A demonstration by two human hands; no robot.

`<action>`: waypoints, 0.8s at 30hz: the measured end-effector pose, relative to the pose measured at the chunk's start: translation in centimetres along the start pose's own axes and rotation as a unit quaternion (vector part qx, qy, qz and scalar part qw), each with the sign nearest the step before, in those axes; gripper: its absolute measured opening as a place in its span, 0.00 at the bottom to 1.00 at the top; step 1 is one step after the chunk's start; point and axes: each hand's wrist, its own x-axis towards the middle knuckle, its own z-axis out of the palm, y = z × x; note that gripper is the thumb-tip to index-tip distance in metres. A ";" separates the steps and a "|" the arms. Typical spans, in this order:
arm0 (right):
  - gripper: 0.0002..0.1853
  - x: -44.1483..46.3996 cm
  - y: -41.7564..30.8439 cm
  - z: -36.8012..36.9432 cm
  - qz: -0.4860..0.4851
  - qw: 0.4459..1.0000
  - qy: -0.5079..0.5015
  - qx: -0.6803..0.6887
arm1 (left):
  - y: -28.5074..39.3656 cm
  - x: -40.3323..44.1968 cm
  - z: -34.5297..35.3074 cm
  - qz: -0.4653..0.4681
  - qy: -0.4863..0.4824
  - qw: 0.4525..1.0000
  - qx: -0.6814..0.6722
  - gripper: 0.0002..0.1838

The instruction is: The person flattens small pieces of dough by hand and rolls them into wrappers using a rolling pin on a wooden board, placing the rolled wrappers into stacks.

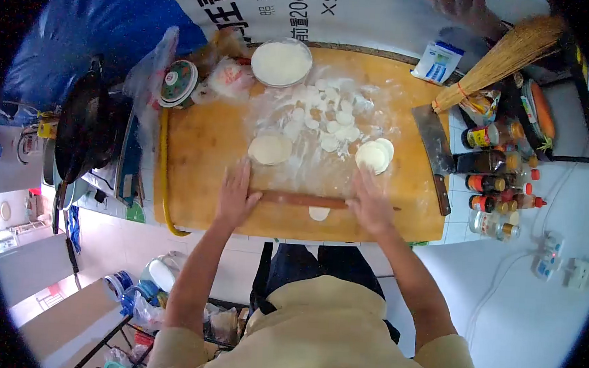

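A thin wooden rolling pin [303, 200] lies sideways near the front of the floured wooden board [196, 144]. My left hand [235, 195] rests flat on its left end, fingers stretched forward and thumb along the pin. On the right part of the pin lies my right hand [371, 205], also flat with fingers extended and slightly blurred. Under the pin, a small dough round [319, 214] shows at its near edge. Flattened wrappers [270, 149] lie beyond my left hand, and a stack of wrappers [372, 156] is just beyond my right fingertips. Several small dough pieces [332, 115] are scattered in flour.
A bowl of flour [282, 62] stands at the back, near a lidded tub [179, 82]. A cleaver [435, 149] lies at the right, below a straw brush [501, 58] and a white packet [438, 62]. Seasoning bottles [488, 162] stand beyond the board; a black wok [86, 124] is at left.
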 end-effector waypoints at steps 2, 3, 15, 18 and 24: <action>0.40 1.4 0.4 -0.5 0.006 0.999 0.042 -0.025 | 0.3 1.3 -0.9 -0.008 0.089 0.996 -0.009 0.49; 0.40 0.3 0.6 0.0 0.006 0.999 0.044 -0.026 | 0.5 0.5 -1.3 -0.007 0.090 0.996 -0.009 0.49; 0.42 -0.2 1.3 -0.6 -0.013 0.998 -0.031 -0.056 | 0.8 -2.9 -1.3 -0.002 0.041 0.998 0.051 0.54; 0.39 -3.3 1.0 0.0 -0.049 0.993 -0.104 0.018 | 0.9 -6.4 -0.6 0.010 -0.055 0.998 0.032 0.53; 0.40 1.7 1.6 -0.9 -0.047 0.998 0.006 -0.037 | -0.1 -1.0 -1.1 -0.020 0.084 0.996 0.016 0.51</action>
